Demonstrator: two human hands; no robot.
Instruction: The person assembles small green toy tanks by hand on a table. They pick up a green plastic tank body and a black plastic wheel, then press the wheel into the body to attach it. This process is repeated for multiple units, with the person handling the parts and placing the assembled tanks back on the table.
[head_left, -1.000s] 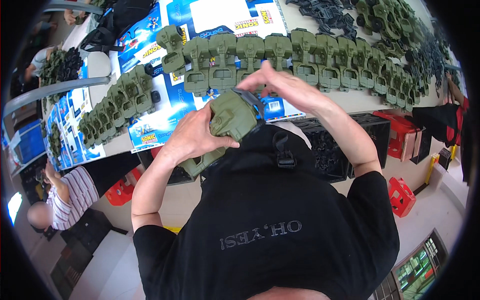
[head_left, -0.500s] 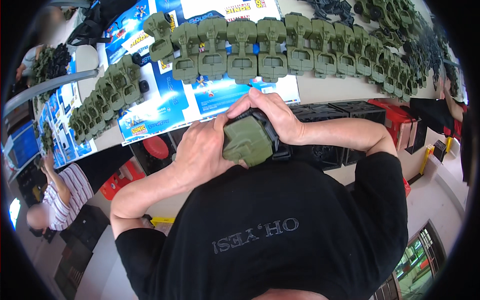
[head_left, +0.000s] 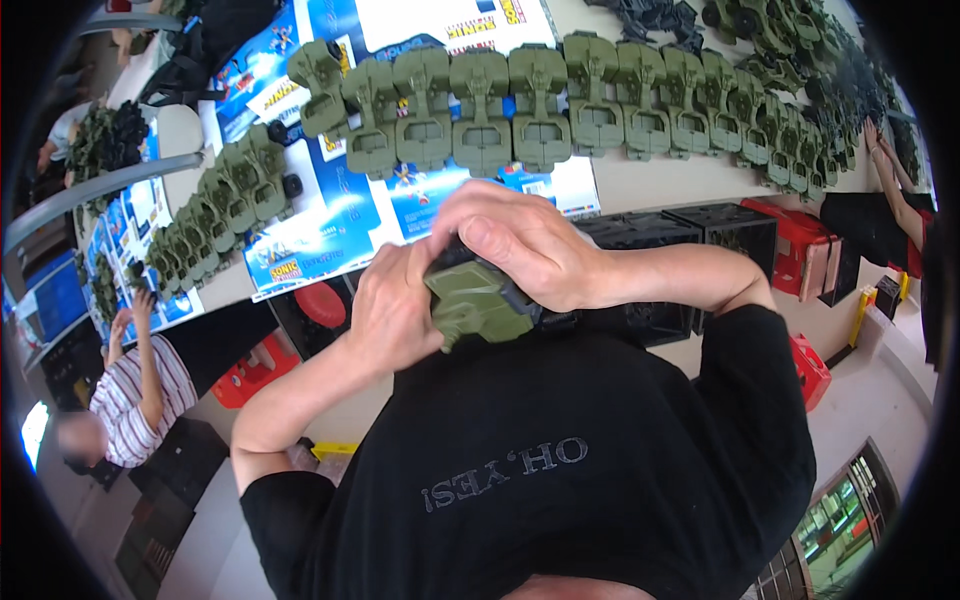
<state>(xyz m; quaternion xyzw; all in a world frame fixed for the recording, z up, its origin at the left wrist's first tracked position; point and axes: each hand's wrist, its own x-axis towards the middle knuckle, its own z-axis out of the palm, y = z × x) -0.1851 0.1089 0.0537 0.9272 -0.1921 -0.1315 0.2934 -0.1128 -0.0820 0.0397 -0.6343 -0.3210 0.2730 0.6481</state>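
Close to my chest, both hands grip an olive-green plastic toy vehicle body (head_left: 480, 305) with black parts along its upper and right edges. My left hand (head_left: 392, 305) is wrapped round its left side. My right hand (head_left: 535, 250) presses over its top and right side, the fingers bent across to the left and partly blurred. Between the hands much of the black part is hidden. Beyond them, a row of similar green vehicle bodies (head_left: 482, 100) stands side by side on the bench.
Printed cardboard sheets (head_left: 330, 225) cover part of the bench. Black crates (head_left: 720, 230) and a red crate (head_left: 795, 250) stand below its edge. Dark parts (head_left: 665, 20) are heaped at the back. A person in a striped shirt (head_left: 150, 390) works at left, another person's hands (head_left: 880, 150) at far right.
My right hand has shifted left and lower over the green body, its fingers curling further across the top. The body has tilted and moved slightly left and down.
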